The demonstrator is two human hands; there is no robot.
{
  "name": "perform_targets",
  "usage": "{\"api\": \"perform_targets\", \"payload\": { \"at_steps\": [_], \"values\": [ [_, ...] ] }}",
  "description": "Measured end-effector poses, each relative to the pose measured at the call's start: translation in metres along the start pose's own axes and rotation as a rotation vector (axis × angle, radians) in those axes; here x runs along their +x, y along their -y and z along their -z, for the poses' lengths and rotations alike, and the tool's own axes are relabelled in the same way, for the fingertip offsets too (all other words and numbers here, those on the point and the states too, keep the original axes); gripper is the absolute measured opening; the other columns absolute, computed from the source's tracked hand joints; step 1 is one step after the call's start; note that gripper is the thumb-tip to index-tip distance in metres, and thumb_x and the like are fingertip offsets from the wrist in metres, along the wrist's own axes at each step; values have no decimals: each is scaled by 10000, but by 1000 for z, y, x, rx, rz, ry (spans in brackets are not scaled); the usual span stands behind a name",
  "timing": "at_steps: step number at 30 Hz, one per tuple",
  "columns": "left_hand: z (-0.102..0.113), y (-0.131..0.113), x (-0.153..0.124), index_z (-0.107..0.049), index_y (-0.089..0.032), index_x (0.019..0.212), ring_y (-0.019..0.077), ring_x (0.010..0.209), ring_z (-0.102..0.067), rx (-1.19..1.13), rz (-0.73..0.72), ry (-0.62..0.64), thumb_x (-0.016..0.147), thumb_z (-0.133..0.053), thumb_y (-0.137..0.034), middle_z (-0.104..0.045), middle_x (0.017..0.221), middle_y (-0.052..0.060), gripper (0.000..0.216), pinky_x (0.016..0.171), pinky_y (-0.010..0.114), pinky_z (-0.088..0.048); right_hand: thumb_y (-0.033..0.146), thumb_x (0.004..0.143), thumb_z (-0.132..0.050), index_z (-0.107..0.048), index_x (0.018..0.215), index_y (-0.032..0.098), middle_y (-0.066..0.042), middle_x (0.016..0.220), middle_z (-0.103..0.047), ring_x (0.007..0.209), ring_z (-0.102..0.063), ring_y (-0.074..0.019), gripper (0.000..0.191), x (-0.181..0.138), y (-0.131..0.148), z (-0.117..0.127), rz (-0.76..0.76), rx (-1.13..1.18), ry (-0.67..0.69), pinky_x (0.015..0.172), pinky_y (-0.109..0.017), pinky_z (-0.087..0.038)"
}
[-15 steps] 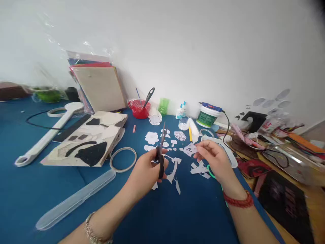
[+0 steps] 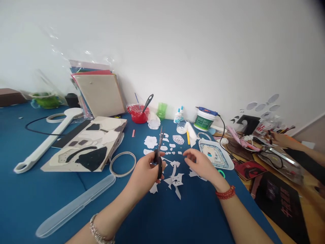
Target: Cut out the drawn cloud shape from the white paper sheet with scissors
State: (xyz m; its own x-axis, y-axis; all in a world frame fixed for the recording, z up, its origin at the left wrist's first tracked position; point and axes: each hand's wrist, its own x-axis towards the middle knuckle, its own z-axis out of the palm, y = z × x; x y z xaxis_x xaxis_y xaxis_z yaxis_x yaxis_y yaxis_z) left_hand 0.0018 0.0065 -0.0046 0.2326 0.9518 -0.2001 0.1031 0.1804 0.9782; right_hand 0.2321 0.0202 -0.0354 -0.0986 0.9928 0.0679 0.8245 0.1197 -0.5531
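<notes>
My left hand (image 2: pixel 146 171) is closed around the handles of black-handled scissors (image 2: pixel 159 157), whose slightly parted blades point away from me. Just right of them, my right hand (image 2: pixel 201 164) hovers with fingers loosely curved and apart, nothing visible in it. A tiny white paper square (image 2: pixel 179 153) lies by its fingertips. Below the scissors are white paper scraps, among them a star-shaped scrap with holes (image 2: pixel 177 179). Beyond the blades lie small cut-out paper pieces (image 2: pixel 164 148), a larger scalloped cut-out (image 2: pixel 150 142) and a paper piece with a line drawing (image 2: pixel 178 139).
At left are a layered board (image 2: pixel 86 145), a tape ring (image 2: pixel 123 164) and a clear plastic case (image 2: pixel 76 206). A red bowl (image 2: pixel 139 114), glue bottles (image 2: pixel 179 114) and a white tub (image 2: pixel 203 120) stand by the wall. A patterned tray (image 2: pixel 230 162) sits right; another person's hand (image 2: pixel 279 139) is beyond.
The paper scrap with holes has left my right hand and now lies on the scraps below the scissors. My right hand's fingers have parted. Another person's arm has appeared at far right.
</notes>
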Motion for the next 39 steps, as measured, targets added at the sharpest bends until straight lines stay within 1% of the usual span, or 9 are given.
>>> {"api": "perform_targets", "payload": {
  "at_steps": [2, 4, 8, 15, 22, 27, 30, 36, 39],
  "values": [
    [0, 0, 0, -591, -149, 1121, 137, 557, -586, -4, -7, -3, 744, -645, -327, -595, 771, 13, 420, 485, 253, -506, 231, 952, -528, -599, 1115, 189, -38, 976, -603, 781, -570, -172, 183, 13, -5, -7, -35, -55, -90, 729, -338, -471],
    [-1, 0, -1, -583, -150, 1131, 135, 568, -589, -5, -12, -3, 751, -640, -334, -594, 800, 18, 426, 494, 255, -512, 225, 950, -564, -601, 1121, 175, -45, 1006, -597, 832, -574, -180, 183, 25, -8, -15, -56, -101, -122, 785, -360, -477],
    [-3, -1, -3, -585, -149, 1125, 129, 571, -583, -6, -17, -5, 761, -626, -344, -592, 823, 23, 415, 494, 251, -507, 247, 946, -609, -616, 1058, 142, -54, 1024, -601, 911, -591, -191, 154, 36, -11, -24, -109, -140, -112, 831, -382, -506],
    [-5, -4, -6, -605, -134, 1107, 144, 549, -577, -3, -20, -29, 744, -630, -355, -590, 671, -4, 426, 490, 249, -500, 305, 954, -612, -630, 1018, 137, -68, 1050, -615, 932, -605, -192, 180, 38, -16, -24, -173, -92, -95, 840, -386, -523],
    [-3, 1, -1, -599, -131, 1126, 149, 550, -583, 14, -13, -2, 738, -637, -335, -591, 663, -2, 440, 476, 247, -501, 275, 948, -625, -625, 979, 121, -43, 946, -623, 822, -616, -162, 157, 39, -22, -25, -92, 125, -92, 764, -340, -542],
    [-2, 2, 0, -600, -131, 1128, 156, 556, -594, 29, -8, 14, 734, -644, -361, -592, 671, 1, 459, 493, 263, -515, 233, 953, -611, -597, 1037, 114, -22, 865, -611, 723, -613, -136, 147, 28, -29, -13, -77, 375, -96, 643, -270, -544],
    [-3, 1, -3, -597, -128, 1132, 152, 559, -589, 31, -16, 3, 735, -636, -382, -588, 671, -3, 473, 504, 262, -513, 216, 923, -611, -588, 1060, 118, -24, 841, -620, 690, -611, -134, 170, 21, -28, -5, -57, 479, -121, 595, -247, -530],
    [-5, -2, -5, -604, -115, 1133, 152, 555, -575, 32, -22, -23, 731, -631, -396, -584, 660, 2, 491, 498, 266, -501, 347, 825, -575, -599, 1094, 151, -56, 879, -644, 664, -614, -154, 334, 11, -20, 8, 13, 532, -230, 574, -268, -523],
    [-4, -3, -4, -605, -121, 1126, 156, 555, -577, 40, -23, -41, 718, -644, -394, -584, 655, -2, 493, 504, 269, -498, 349, 810, -555, -605, 1092, 154, -56, 871, -626, 641, -598, -159, 347, 10, -22, 14, 32, 494, -292, 558, -276, -507]
  ]
}}
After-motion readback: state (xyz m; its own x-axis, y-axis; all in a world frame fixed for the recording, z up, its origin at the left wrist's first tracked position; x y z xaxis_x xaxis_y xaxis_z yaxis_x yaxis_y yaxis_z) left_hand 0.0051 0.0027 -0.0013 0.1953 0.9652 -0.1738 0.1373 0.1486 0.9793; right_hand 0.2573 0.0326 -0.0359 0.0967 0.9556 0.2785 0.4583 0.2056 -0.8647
